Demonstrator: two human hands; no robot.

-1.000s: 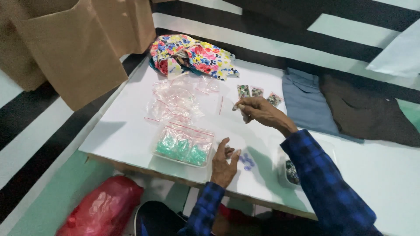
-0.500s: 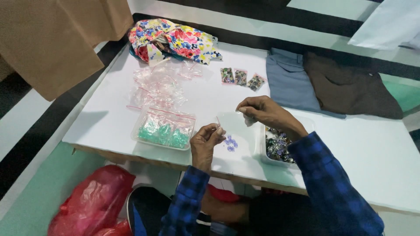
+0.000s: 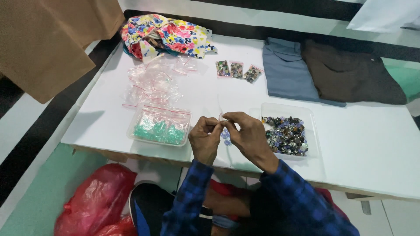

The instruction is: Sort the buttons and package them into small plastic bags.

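Observation:
My left hand (image 3: pixel 205 137) and my right hand (image 3: pixel 247 133) meet over the near edge of the white table (image 3: pixel 367 144). Together they pinch a small clear zip bag (image 3: pixel 222 117) by its top. A few bluish beads (image 3: pixel 225 136) lie on the table just under my fingers. To the right of my right hand stands a clear tray of dark mixed beads (image 3: pixel 285 134). To the left of my left hand a clear tray of green beads (image 3: pixel 159 129) has zip bags lying across it.
A heap of empty zip bags (image 3: pixel 153 81) lies at mid-left. Three small filled bags (image 3: pixel 237 70) sit at the back. Floral cloth (image 3: pixel 164 37), a folded blue garment (image 3: pixel 291 74) and a brown one (image 3: pixel 354 74) lie behind. A red plastic bag (image 3: pixel 98 203) sits on the floor.
My right hand came back from the three small filled bags to the near edge. My left hand rose to meet it, and both now grip the small clear bag.

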